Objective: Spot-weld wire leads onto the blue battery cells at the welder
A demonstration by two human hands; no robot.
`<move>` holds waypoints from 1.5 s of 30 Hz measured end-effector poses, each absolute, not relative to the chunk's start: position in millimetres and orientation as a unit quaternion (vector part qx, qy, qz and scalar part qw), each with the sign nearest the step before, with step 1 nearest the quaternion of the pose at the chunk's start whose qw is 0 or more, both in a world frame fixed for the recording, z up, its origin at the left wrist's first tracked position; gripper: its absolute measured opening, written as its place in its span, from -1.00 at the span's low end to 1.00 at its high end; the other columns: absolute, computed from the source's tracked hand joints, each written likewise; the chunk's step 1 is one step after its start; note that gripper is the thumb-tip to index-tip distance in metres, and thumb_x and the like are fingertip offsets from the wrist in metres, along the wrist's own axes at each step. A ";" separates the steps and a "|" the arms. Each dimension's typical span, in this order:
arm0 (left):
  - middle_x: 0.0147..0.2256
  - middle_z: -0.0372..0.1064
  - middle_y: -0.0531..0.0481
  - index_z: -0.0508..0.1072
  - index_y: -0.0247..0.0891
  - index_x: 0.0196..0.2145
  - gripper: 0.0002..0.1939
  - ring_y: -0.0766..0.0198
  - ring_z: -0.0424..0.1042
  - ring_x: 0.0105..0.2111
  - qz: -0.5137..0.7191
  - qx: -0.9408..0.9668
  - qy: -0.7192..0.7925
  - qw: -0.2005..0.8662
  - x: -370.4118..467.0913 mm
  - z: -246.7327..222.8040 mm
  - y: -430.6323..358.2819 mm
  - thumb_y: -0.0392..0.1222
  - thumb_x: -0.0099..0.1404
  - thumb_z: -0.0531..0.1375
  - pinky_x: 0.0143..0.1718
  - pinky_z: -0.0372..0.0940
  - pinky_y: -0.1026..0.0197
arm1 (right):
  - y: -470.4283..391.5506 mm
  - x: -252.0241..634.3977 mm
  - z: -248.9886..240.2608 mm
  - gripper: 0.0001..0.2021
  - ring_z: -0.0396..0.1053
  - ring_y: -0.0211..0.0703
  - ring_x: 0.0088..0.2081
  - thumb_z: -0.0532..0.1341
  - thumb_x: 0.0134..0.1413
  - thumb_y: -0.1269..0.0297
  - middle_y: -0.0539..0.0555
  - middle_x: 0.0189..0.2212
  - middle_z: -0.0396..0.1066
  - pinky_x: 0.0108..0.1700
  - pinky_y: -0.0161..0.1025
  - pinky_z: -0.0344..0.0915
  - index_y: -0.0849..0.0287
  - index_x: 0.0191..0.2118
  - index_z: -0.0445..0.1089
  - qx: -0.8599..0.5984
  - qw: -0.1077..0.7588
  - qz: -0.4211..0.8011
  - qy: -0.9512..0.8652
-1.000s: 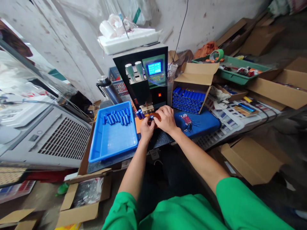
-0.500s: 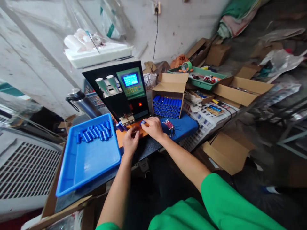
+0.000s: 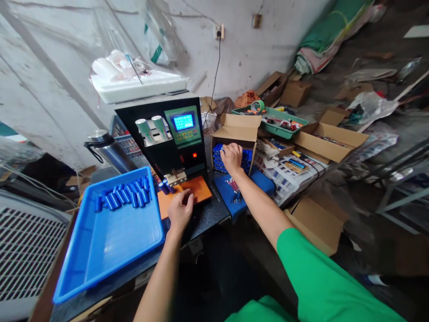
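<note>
My right hand (image 3: pixel 232 157) is at the front of an upright cardboard box (image 3: pixel 238 121) packed with blue cylindrical battery cells (image 3: pixel 217 157). Its fingers curl down onto the cells and cover part of them. On the orange board (image 3: pixel 199 189), below the electrodes (image 3: pixel 176 178) of a black spot welder (image 3: pixel 147 158), rests my left hand (image 3: pixel 181 209). Its fingers are bent in towards the thumb; whatever they hold, if anything, is hidden. A few blue cells (image 3: pixel 166 186) stand just left of the electrodes, close to those fingers.
A blue tray (image 3: pixel 110 264) with several cells in a cluster is at the left. Red and black wire leads (image 3: pixel 234 188) lie on a blue pad (image 3: pixel 259 182). Behind are a steel flask (image 3: pixel 110 151), a green tray (image 3: pixel 279 127) and an open carton (image 3: pixel 335 145).
My right hand has left the board with the small blue thing it held there and moved up and right to the box of cells. My left hand stays by the electrodes. The view has shifted slightly.
</note>
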State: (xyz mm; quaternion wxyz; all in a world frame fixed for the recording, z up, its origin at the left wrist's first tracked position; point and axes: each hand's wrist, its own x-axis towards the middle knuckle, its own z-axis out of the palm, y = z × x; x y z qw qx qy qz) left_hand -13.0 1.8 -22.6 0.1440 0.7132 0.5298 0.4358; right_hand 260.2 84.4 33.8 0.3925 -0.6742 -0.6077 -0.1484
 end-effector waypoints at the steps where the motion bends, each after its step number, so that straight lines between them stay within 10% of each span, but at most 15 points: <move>1: -0.14 0.58 -0.08 0.54 -0.17 -0.12 -0.68 0.09 0.55 -0.16 0.432 0.716 0.530 0.142 -13.7 -23.4 2.1 0.05 0.32 0.15 -0.13 0.40 0.09 | 88.7 261.8 29.9 -0.71 0.27 0.14 0.07 0.11 0.33 0.29 0.28 -0.12 0.54 0.20 0.09 0.06 0.25 0.00 0.52 -0.683 0.380 -0.147 -0.607; 19: -0.16 0.57 -0.08 0.55 -0.18 -0.13 -0.66 0.10 0.52 -0.19 0.422 0.719 0.534 0.139 -5.2 -19.0 1.4 0.06 0.32 0.13 -0.10 0.36 0.10 | 50.1 288.2 13.0 -0.65 0.34 -0.01 0.13 0.01 0.34 0.33 0.25 0.07 0.46 0.21 -0.09 0.23 0.23 0.06 0.47 -0.598 0.421 -0.075 -0.678; 25: -0.18 0.57 -0.08 0.55 -0.18 -0.13 -0.66 0.10 0.53 -0.19 0.419 0.718 0.539 0.134 -5.0 -20.7 3.8 0.05 0.30 0.14 -0.12 0.37 0.11 | 20.4 299.6 -17.3 -0.78 0.50 -0.10 -0.21 0.14 0.24 0.34 0.11 -0.29 0.57 -0.13 -0.28 0.32 0.18 -0.23 0.56 -0.721 0.296 0.097 -0.620; 36: -0.17 0.57 -0.08 0.55 -0.18 -0.13 -0.69 0.11 0.53 -0.18 0.410 0.723 0.541 0.128 -6.3 -22.7 5.2 0.02 0.31 0.14 -0.13 0.37 0.13 | 21.9 272.7 -17.3 -0.90 0.53 0.09 -0.11 0.28 0.14 0.33 0.25 -0.22 0.59 -0.13 -0.16 0.35 0.15 -0.31 0.58 -0.762 0.159 0.116 -0.617; 45: -0.18 0.56 -0.09 0.55 -0.19 -0.13 -0.68 0.11 0.52 -0.21 0.415 0.719 0.543 0.127 -3.2 -21.3 3.1 0.01 0.31 0.14 -0.13 0.36 0.12 | 25.6 293.7 -29.2 -0.93 0.47 -0.16 -0.32 0.29 -0.05 0.35 0.04 -0.45 0.55 -0.22 -0.32 0.31 0.19 -0.48 0.51 -0.720 0.391 0.228 -0.526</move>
